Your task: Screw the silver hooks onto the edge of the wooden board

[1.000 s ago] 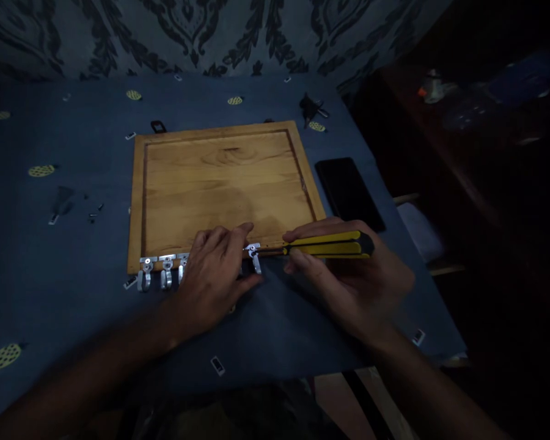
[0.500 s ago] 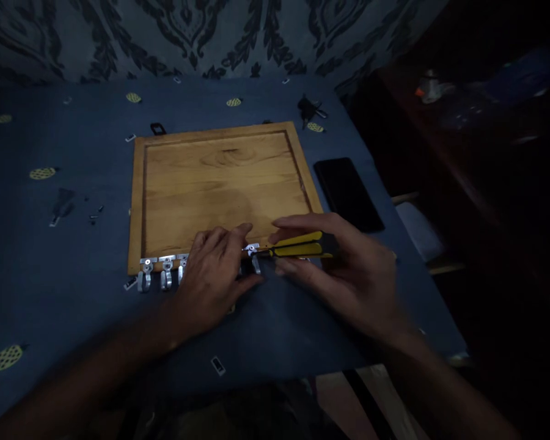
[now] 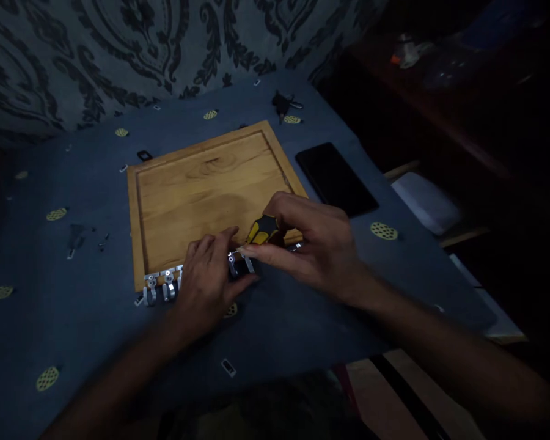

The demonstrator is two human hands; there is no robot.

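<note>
A framed wooden board [image 3: 187,195] lies on the blue patterned cloth. Along its near edge runs a row of silver metal hooks [image 3: 168,285], partly covered by my left hand [image 3: 206,272]. That hand grips the near edge, fingers over the wood and thumb in front, beside the hooks. My right hand [image 3: 318,247] is closed around a yellow and black screwdriver [image 3: 262,230], tilted over a hook right of my left hand. The screwdriver's tip is hidden behind my right thumb and fingers.
A black phone [image 3: 337,178] lies right of the board. Several tiny dark screws [image 3: 103,240] are at the left. A black object with a metal part [image 3: 284,105] sits behind the board, and a black loop [image 3: 144,156] by its far left corner. The table's right edge drops into darkness.
My view has shifted and turned. My right hand has moved in closer to my left, with the screwdriver now more upright and its handle deeper in my fingers. My left hand keeps its place on the board.
</note>
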